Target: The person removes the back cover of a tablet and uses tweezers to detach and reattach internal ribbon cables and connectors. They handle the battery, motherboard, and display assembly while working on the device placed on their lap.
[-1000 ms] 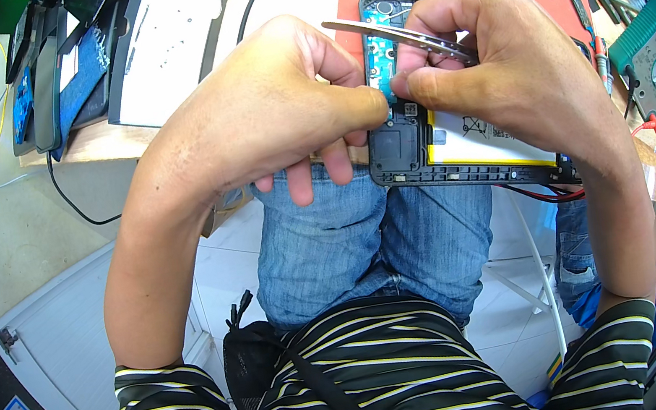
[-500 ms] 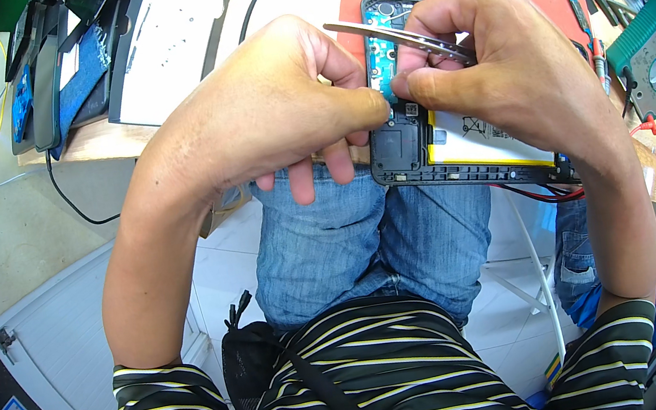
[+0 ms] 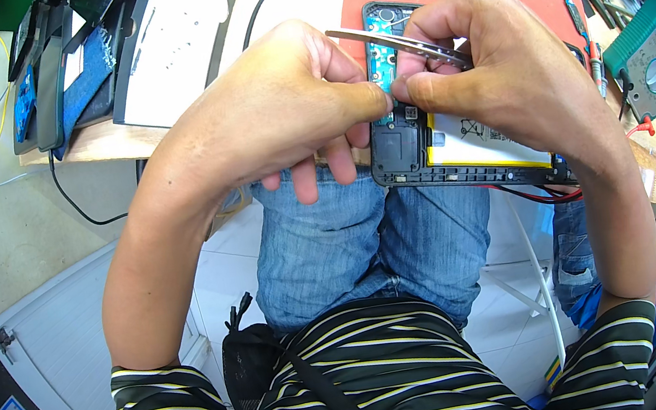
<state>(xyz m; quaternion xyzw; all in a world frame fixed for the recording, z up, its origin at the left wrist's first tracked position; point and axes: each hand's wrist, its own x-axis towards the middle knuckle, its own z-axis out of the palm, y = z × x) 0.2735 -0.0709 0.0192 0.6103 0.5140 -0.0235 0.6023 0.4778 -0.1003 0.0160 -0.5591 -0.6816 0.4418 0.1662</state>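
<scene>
Opened black plastic phone (image 3: 416, 131) lies at the front of the pale wooden desk (image 3: 102, 141), its near edge jutting out above the blue denim jeans (image 3: 316, 241); a knock could tip it, as support under that edge looks slight. From the left, the bare left hand (image 3: 303, 94) sets its thumb at the lower end of the narrow blue circuit board (image 3: 382, 65); too hard a press could flex the board. Whether thumb and forefinger pinch anything, I cannot tell, since they hide their own contact. Rightward, the slim silver metal tweezers (image 3: 397, 39) slant over the board, clasped in the bare right hand (image 3: 496, 52); should they dip, they might scratch it. Farther right, the flat white battery with yellow edging (image 3: 498, 150) sits under that hand, where a careless palm might press it.

As for looks, the phone shows a dark squarish panel (image 3: 396, 146) at its near left corner, the bright board beyond, then the pale battery.
</scene>
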